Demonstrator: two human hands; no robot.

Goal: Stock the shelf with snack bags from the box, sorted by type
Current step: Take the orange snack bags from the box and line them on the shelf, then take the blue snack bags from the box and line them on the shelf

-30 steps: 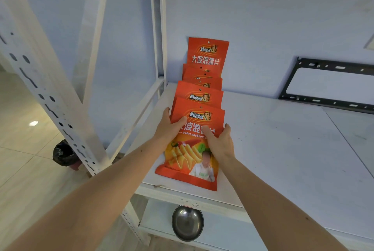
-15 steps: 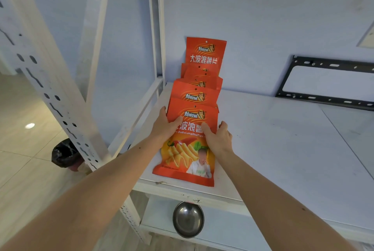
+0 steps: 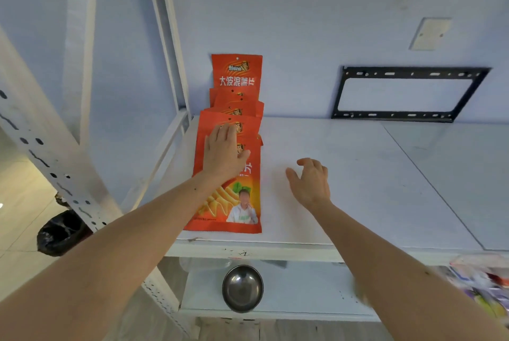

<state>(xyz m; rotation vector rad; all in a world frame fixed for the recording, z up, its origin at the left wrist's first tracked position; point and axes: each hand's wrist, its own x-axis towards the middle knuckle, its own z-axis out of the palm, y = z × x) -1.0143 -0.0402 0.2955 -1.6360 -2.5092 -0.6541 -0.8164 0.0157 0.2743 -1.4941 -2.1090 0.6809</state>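
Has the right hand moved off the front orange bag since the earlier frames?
Yes. The right hand has left the front orange bag and sits rightward on the bare shelf.

- A steel bowl [image 3: 242, 288] sits on the lower shelf below me.
- A black TV wall bracket [image 3: 407, 94] hangs on the wall.
- A black bin bag [image 3: 62, 232] stands on the floor, left.
- A blank wall plate [image 3: 430, 33] sits above the bracket.

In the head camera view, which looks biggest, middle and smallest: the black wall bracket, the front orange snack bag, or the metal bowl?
1. Black wall bracket, though it is mostly an open frame.
2. Front orange snack bag, partly under the left hand.
3. Metal bowl.
The bracket is farther away, so truly larger.
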